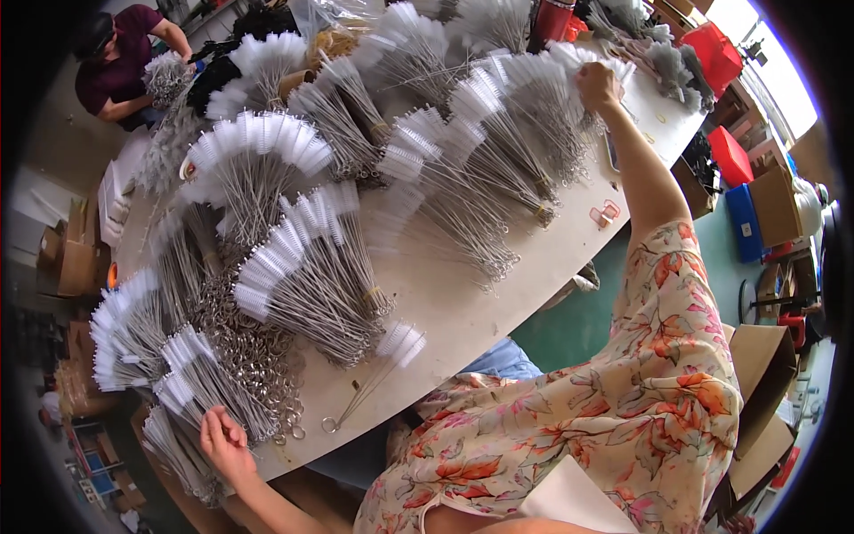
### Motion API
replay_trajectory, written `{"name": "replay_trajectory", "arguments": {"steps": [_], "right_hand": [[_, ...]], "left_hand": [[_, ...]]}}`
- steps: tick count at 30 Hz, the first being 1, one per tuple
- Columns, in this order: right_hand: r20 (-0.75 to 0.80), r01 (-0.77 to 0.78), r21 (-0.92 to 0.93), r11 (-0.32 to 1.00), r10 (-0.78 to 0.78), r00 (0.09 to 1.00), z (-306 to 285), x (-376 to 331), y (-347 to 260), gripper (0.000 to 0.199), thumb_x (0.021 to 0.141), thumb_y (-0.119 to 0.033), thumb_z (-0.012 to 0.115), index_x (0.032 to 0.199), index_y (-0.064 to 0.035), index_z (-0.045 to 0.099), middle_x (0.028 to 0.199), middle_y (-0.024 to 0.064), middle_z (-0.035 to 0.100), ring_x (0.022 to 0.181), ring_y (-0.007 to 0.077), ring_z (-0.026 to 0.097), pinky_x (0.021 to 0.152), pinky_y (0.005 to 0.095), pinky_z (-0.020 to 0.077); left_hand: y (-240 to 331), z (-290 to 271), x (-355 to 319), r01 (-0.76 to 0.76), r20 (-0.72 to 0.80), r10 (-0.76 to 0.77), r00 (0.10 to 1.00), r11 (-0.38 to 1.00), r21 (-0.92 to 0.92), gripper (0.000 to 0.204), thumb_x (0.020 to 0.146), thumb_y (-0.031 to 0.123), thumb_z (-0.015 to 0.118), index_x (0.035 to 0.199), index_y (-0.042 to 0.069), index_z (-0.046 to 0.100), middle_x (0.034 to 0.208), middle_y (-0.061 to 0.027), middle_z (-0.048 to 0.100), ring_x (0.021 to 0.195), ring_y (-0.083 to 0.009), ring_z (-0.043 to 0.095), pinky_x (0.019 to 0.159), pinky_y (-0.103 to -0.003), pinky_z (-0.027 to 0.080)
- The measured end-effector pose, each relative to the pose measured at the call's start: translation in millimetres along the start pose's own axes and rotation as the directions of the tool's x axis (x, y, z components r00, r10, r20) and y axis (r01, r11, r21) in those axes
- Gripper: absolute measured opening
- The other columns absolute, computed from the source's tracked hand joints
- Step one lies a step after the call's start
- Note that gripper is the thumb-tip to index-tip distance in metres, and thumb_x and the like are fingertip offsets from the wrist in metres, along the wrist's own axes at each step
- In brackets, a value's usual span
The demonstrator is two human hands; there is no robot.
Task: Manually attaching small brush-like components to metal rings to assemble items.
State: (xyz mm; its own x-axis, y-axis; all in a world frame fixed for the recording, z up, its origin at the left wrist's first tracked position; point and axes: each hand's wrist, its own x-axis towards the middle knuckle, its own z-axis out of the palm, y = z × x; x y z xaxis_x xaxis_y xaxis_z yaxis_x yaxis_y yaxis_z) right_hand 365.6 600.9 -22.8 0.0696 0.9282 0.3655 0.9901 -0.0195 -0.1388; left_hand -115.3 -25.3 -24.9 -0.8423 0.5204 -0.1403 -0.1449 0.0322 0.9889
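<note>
Many wire-stemmed brushes with white bristle heads lie in bundles across the pale table (445,331). At the near left, my left hand (227,442) hangs by the table edge, its fingers loosely bent and apart, beside a bundle of brushes (218,392) with wire stems. My right arm stretches to the far right, where my right hand (600,87) is closed beside the white heads of another brush bundle (534,76). What its fingers hold, if anything, is hidden. A few separate brushes (378,369) lie near the front edge, a ring at their stem end.
A heap of metal rings (253,356) lies between the left bundles. A pink clear plastic piece (605,214) sits near the right edge. A dark red cylinder (551,22) stands at the back. Another person (124,67) handles brushes at the far left. Cardboard boxes (774,206) stand right.
</note>
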Motion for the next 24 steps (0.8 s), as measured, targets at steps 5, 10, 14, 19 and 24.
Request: {"name": "replay_trajectory", "arguments": {"steps": [5,10,14,19,24], "right_hand": [[-0.088,0.142,0.178,0.974,-0.128,0.988,-14,0,14,0.029,0.070,-0.041,0.066,0.087,-0.0181,0.070,0.080,0.0121,0.066,0.075,0.0261,0.063,0.069,0.0380,0.0480],[-0.199,0.234,0.368,0.900,-0.169,0.965,-33,-9,0,0.023,0.078,-0.035,0.063,0.089,-0.0151,0.070,0.082,0.0087,0.066,0.076,0.0205,0.062,0.070,0.0332,0.0465],[0.180,-0.284,0.954,-0.096,-0.572,0.800,-101,-80,-67,0.030,0.091,-0.028,0.049,0.106,-0.0033,0.058,0.063,-0.0057,0.041,0.055,0.0037,0.036,0.052,0.0162,0.0365],[0.034,-0.691,0.623,-0.367,-0.870,0.492,-128,-235,-191,0.026,0.093,-0.019,0.043,0.109,-0.0009,0.053,0.106,0.0080,0.058,0.093,0.0178,0.057,0.084,0.0344,0.0475],[0.246,-0.808,0.543,-0.229,-0.876,0.414,-154,-333,-255,0.032,0.094,-0.026,0.044,0.113,-0.0020,0.054,0.102,0.0080,0.058,0.089,0.0145,0.055,0.076,0.0283,0.0486]], "left_hand": [[2,0,0,-0.034,0.064,0.036,0.997,0.999,-0.032,0.022,0.091,0.023,0.049,0.091,0.001,0.056,0.066,0.0009,0.046,0.058,-0.0051,0.041,0.049,-0.019,0.033],[2,25,6,-0.031,0.086,0.038,0.996,0.995,-0.091,0.024,0.092,0.021,0.049,0.092,0.000,0.058,0.068,0.0000,0.047,0.060,-0.0079,0.041,0.055,-0.022,0.036],[19,42,-13,-0.149,0.053,0.156,0.986,0.982,-0.116,0.024,0.091,0.020,0.049,0.089,-0.001,0.059,0.066,-0.0007,0.046,0.061,-0.0076,0.040,0.055,-0.022,0.034],[44,127,-47,-0.267,0.282,0.243,0.928,0.963,0.048,0.022,0.090,0.013,0.049,0.098,-0.005,0.059,0.066,0.0028,0.045,0.051,-0.0010,0.032,0.043,-0.015,0.023],[31,205,-33,-0.709,0.481,0.577,0.660,0.691,0.143,0.017,0.085,0.001,0.054,0.102,0.000,0.057,0.068,-0.0003,0.049,0.053,-0.0026,0.047,0.043,-0.016,0.035]]}}
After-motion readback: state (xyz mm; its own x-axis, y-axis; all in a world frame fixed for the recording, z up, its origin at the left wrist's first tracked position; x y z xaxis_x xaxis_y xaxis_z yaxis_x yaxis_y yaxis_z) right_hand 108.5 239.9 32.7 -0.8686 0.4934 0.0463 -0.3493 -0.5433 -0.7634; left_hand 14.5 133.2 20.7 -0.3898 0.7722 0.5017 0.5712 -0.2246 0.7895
